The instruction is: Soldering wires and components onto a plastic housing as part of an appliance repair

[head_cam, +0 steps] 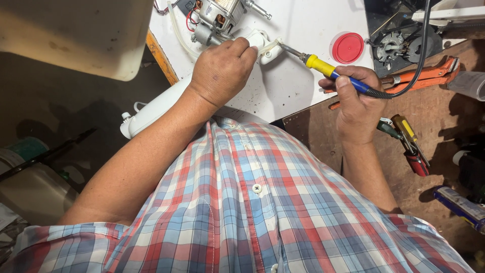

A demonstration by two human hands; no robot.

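Observation:
My left hand (222,68) grips a white plastic appliance part (261,43) on the white tabletop (298,81), just below a small electric motor (214,17) with copper windings and red wires. My right hand (356,103) holds a soldering iron (331,71) with a yellow and blue handle; its metal tip points left and touches the white part near my left fingers. The iron's black cord (422,55) curves up to the right. A long white housing (151,111) extends under my left forearm toward the lower left.
A red round lid (347,47) lies on the white surface. An orange pipe wrench (429,75), screwdrivers and pliers (409,144) rest on the brown bench (429,172) at right. Black motor parts (399,48) sit at the top right. A beige panel (76,35) fills the upper left.

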